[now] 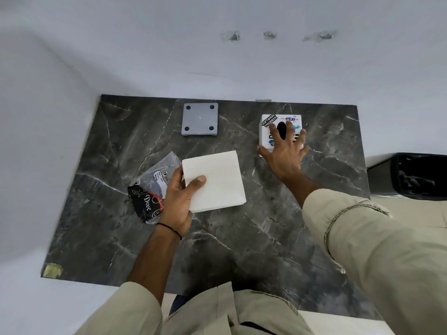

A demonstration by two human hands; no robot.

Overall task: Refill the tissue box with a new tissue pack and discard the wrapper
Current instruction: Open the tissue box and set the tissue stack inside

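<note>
My left hand [179, 197] grips a bare white stack of tissues [217, 181] by its left edge, just above the dark marble table [242, 250]. Under and left of that hand lies the crumpled clear and black wrapper [150, 187], partly hidden by the hand. At the far right of the table stands the white cube tissue box [267, 124] with stickers and a dark oval slot on top. My right hand [285, 151] rests spread over the box, thumb on its near left corner, fingers across the top.
A grey square plate [199, 119] with four dark pads lies at the back middle of the table. A black bin with a black liner [411, 177] stands off the table's right edge. White walls bound the table at the back and left.
</note>
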